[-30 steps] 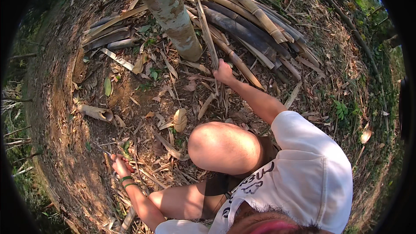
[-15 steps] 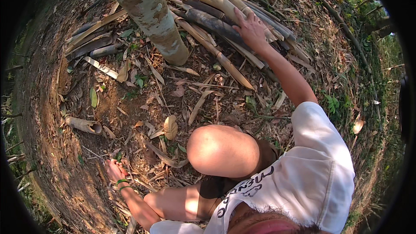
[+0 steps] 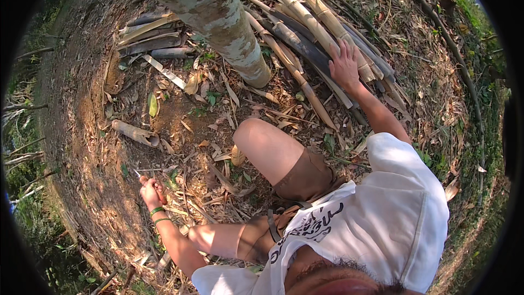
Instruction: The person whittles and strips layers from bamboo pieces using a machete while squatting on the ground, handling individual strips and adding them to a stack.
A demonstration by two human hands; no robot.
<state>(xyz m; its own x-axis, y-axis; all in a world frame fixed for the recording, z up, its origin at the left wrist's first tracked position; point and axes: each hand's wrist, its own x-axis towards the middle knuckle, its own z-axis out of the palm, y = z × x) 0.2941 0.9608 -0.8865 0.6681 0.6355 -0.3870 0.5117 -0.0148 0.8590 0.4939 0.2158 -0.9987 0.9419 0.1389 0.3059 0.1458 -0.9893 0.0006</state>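
My right hand lies with fingers spread on pale split bamboo pieces, near the closer end of a pile at the upper right. Darker grey bamboo lengths lie alongside them in the same pile. At the lower left, my left hand is closed around what looks like a knife. Its thin shiny blade points away from me over the leaf litter, and my fingers cover most of the handle.
A mottled tree trunk rises between the pile and a smaller stack of split bamboo. A short hollow bamboo tube lies on the leaf-strewn ground, ahead of my left hand. A long thin branch runs along the right.
The view has shifted, moving the trunk and bamboo rightward in the picture. My right hand has slid toward the near end of the bamboo pile. My left hand still grips the knife.
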